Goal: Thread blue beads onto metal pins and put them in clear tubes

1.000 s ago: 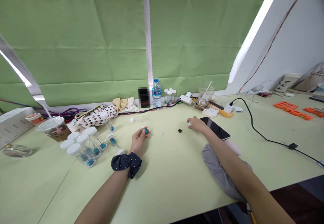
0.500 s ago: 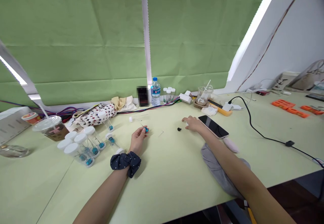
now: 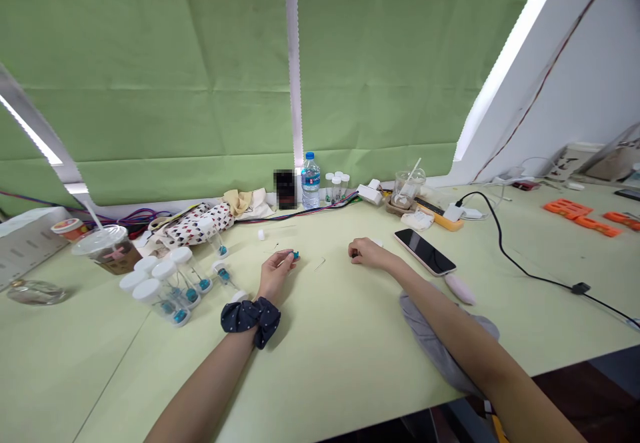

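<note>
My left hand (image 3: 277,270), with a dark dotted scrunchie (image 3: 250,316) on its wrist, rests on the pale green table (image 3: 340,343). It pinches a small blue-headed pin (image 3: 295,255) between thumb and fingertips. My right hand (image 3: 367,253) lies further right with its fingers curled down over a small black piece, which is almost wholly hidden beneath them. A loose thin pin (image 3: 320,265) lies on the table between the two hands. A tiny white cap (image 3: 261,234) sits beyond my left hand.
Several white-capped clear vials with blue pieces inside (image 3: 167,283) lie left of my left hand. A phone (image 3: 425,251) lies right of my right hand, with a grey cloth (image 3: 440,343) under that forearm. An iced drink cup (image 3: 107,251), water bottle (image 3: 311,183), beaker (image 3: 406,189) and black cable (image 3: 525,264) ring the area.
My right hand slid left from beside the phone and closed over the small black piece that lay bare on the table. My left hand turned the blue-headed pin slightly.
</note>
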The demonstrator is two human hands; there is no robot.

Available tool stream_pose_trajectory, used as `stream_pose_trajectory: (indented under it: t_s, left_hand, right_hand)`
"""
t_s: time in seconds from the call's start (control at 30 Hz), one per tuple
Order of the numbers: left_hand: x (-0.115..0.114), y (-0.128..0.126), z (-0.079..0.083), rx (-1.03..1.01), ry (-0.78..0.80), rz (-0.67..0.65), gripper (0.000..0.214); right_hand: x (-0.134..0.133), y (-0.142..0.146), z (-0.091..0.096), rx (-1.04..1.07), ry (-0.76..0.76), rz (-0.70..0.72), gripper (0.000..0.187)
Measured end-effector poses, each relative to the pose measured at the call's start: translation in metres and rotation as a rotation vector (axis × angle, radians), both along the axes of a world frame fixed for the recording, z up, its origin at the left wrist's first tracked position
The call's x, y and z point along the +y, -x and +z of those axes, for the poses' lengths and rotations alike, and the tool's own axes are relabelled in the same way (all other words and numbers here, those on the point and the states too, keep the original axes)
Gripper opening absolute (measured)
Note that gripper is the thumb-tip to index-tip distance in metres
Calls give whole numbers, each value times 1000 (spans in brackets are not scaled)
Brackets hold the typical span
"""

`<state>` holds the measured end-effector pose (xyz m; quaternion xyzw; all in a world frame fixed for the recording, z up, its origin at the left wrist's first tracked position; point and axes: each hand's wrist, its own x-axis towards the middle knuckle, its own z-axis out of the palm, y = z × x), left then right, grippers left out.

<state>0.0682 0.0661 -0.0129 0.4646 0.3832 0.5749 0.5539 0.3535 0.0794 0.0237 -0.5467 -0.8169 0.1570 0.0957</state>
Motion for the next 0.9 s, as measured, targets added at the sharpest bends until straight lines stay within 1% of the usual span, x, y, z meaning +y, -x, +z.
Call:
stream_pose_trajectory:
  t_s: [0.13,0.27,0.33,0.4,0.47,0.57,0.63,0.7,0.77,0.9]
  left_hand:
    - [1,0,0,-51,35,-36,37]
    - [0,0,1,-23,51,-38,35]
    - [-1,0,3,-3,55,-44,35]
    - [-3,-1,4,8,54,-58,34]
    - [-5,-1,6,18,51,-69,32]
    - [-6,-1,6,9,43,-81,29]
    - [-6,-1,6,-25,50,-87,29]
    - [-6,-1,7,-76,67,-96,30]
    - [-6,-1,8,-124,85,-105,31]
    - [-8,-1,12,-169,104,-119,27]
  right_hand:
    - [1,-2,2,47,6,32,10]
    - [-1,-1,9,94,2,39,12]
    - [-4,2,12,119,-18,40,10]
    - [-7,9,15,236,12,46,12]
    - [-12,21,18,477,102,51,22]
    - [-17,46,20,883,233,70,31]
    - [-18,65,18,1041,287,88,34]
    - [-15,81,13,1102,291,67,35]
    - [-9,92,6,1117,248,57,35]
    - [-1,100,-4,1113,188,80,30]
